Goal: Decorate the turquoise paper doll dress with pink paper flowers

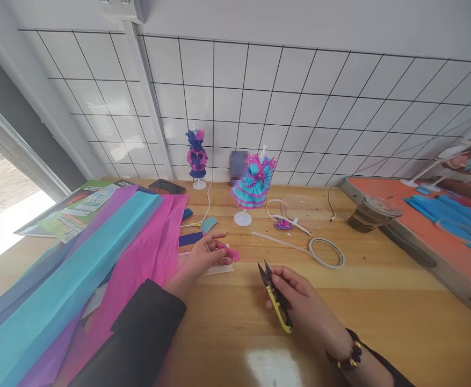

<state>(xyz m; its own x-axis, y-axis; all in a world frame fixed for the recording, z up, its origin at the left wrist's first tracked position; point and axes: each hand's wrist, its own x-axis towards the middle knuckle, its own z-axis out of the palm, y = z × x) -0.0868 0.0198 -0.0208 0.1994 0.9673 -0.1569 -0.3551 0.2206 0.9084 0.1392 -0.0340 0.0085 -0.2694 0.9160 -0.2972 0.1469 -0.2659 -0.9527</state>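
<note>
Between the fingertips of my left hand (208, 256) is a small piece of pink paper (233, 254), held just over a white strip (220, 270) on the wooden table (332, 333). My right hand (299, 298) grips yellow-handled thread snips (276, 304), their dark blades pointing away from me and slightly apart. The snips and the pink piece do not touch. Beyond both hands, a small doll stand wears a turquoise and pink ruffled paper dress (252, 185).
Long turquoise (70, 269) and pink paper (154, 236) sheets cover the left side. A tape roll (326, 253) lies right of centre, near a plastic cup (374, 214). Behind stand a navy and pink dress (197, 156) and a phone (167, 186) lies flat. An orange tray (416, 236) fills the right.
</note>
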